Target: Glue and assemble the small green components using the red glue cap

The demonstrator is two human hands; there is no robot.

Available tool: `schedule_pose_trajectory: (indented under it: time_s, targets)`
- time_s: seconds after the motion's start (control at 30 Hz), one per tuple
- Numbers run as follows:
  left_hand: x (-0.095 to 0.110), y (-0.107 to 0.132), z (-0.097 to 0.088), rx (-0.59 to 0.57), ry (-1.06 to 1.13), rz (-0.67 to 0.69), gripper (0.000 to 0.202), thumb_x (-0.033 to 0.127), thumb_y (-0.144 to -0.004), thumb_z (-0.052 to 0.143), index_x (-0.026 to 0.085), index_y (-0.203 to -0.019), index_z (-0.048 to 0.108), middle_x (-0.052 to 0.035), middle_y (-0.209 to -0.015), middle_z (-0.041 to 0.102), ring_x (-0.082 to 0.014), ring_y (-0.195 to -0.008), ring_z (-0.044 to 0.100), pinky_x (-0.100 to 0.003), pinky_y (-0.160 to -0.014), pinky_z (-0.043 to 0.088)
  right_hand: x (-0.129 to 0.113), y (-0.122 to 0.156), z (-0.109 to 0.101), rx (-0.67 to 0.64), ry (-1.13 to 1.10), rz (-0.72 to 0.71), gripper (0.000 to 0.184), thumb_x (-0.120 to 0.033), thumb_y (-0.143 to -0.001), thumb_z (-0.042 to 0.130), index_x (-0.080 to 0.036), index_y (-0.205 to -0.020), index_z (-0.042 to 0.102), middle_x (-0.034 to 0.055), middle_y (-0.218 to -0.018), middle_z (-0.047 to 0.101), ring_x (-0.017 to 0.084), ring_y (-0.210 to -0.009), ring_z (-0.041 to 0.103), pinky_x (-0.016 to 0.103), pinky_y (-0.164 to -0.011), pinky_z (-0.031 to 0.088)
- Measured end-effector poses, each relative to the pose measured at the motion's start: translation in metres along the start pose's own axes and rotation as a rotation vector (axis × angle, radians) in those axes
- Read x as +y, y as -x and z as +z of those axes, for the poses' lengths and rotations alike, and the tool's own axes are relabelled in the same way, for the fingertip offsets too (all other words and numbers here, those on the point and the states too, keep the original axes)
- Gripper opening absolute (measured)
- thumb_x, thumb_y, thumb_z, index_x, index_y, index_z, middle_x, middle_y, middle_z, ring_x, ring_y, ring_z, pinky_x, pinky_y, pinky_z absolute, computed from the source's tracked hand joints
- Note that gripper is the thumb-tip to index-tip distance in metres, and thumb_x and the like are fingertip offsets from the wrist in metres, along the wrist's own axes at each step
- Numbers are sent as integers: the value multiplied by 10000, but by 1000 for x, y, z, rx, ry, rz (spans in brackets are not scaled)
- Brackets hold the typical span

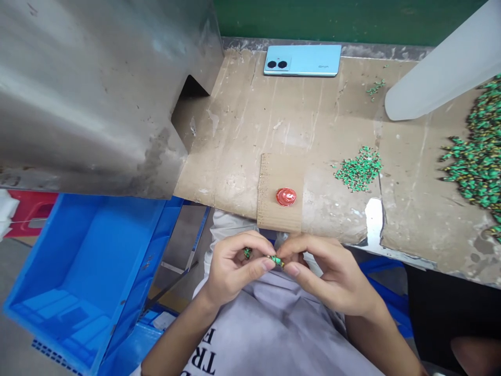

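Both hands meet just below the table's front edge, over my white shirt. My left hand (235, 266) and my right hand (324, 274) pinch one small green part (276, 259) between their fingertips. A second green part (247, 253) sits inside the curled fingers of my left hand. On the cardboard-covered table (242, 141), a small heap of green parts (358, 169) lies to the right. A much larger pile of green parts (475, 151) fills the far right edge. A red round cap (285, 197) rests near the front edge, just above my hands.
A big metal hopper (94, 94) overhangs the left side. Under it stands a blue plastic crate (90, 266). A light blue phone (302, 60) lies face down at the table's back. A white translucent chute (446, 68) slants in from the upper right.
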State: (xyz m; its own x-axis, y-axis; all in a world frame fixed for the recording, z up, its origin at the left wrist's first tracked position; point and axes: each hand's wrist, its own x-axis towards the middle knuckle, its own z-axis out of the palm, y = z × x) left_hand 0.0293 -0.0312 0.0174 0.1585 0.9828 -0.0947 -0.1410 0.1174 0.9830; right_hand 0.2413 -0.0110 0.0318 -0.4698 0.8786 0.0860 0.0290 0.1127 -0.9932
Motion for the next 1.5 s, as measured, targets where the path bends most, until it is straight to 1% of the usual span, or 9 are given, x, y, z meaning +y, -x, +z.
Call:
schedule_pose_trajectory:
  time_s: [0.13, 0.23, 0.33, 0.47, 0.7, 1.07, 1.2, 1.37, 1.5]
  targets:
    - [1, -1, 1, -25, 32, 67, 152, 371, -935, 890, 229, -885, 876, -74, -823, 840, -197, -725, 745, -297, -662, 563, 0, 0, 3, 26, -35, -15, 39, -198, -1011, 751, -233, -993, 755, -16, -748, 737, 124, -575, 633, 240, -545, 551]
    - [0, -1, 1, -43, 39, 105, 129, 351, -948, 882, 231, -901, 882, -75, -826, 847, -200, -722, 763, -301, -667, 590, 1, 1, 6, 33, -142, 60, 61, -260, -1014, 791, -221, -973, 766, -12, -698, 756, 123, -529, 649, 235, -511, 564]
    - [-2, -3, 1, -31, 1, 192, 122, 326, -947, 884, 210, -911, 878, -80, -814, 844, -192, -705, 772, -275, -637, 597, 3, 4, 10, 28, -331, 180, 131, -329, -1028, 812, -206, -1012, 768, 20, -729, 829, 134, -496, 720, 218, -472, 583]
    - [-2, -5, 4, 25, -22, 290, 112, 299, -930, 909, 199, -907, 866, -61, -787, 836, -168, -684, 769, -229, -619, 591, 2, 5, 15, 77, -439, 194, 115, -291, -1005, 848, -204, -1027, 775, 31, -755, 862, 176, -593, 827, 193, -503, 637]
    - [-5, -5, 7, 79, -23, 272, 118, 292, -901, 937, 205, -926, 861, -47, -810, 836, -155, -704, 774, -212, -646, 601, -3, 3, 11, 107, -302, 110, 155, -131, -958, 855, -230, -1062, 797, -6, -799, 866, 148, -653, 848, 139, -556, 650]
    - [-5, -11, 4, -16, -41, 392, 154, 273, -912, 928, 191, -944, 802, -36, -803, 804, -141, -696, 747, -208, -613, 566, 0, 1, 9, 110, -71, -121, 159, -60, -968, 770, -198, -1047, 770, -9, -789, 821, 110, -618, 773, 157, -642, 650]
    - [-7, -14, 2, -54, -62, 461, 175, 228, -894, 941, 190, -919, 771, -22, -794, 795, -138, -693, 753, -206, -614, 570, -2, 0, 7, 97, 8, -160, 137, -72, -983, 740, -200, -1029, 754, -13, -775, 810, 108, -592, 739, 169, -619, 634]
    - [-12, -15, -1, -78, -77, 529, 125, 255, -1010, 819, 190, -922, 761, -20, -733, 776, -146, -651, 750, -239, -636, 587, -2, 1, 5, 50, 97, -217, 81, -134, -1034, 722, -212, -1049, 736, -16, -756, 786, 118, -588, 719, 190, -586, 603]
    - [-13, -12, -2, -120, -138, 526, 112, 203, -1059, 739, 192, -948, 733, -34, -783, 784, -157, -718, 759, -250, -682, 598, -7, 3, 3, 18, 183, -211, 50, -170, -1080, 696, -211, -1073, 725, -3, -791, 779, 118, -615, 712, 193, -590, 577]
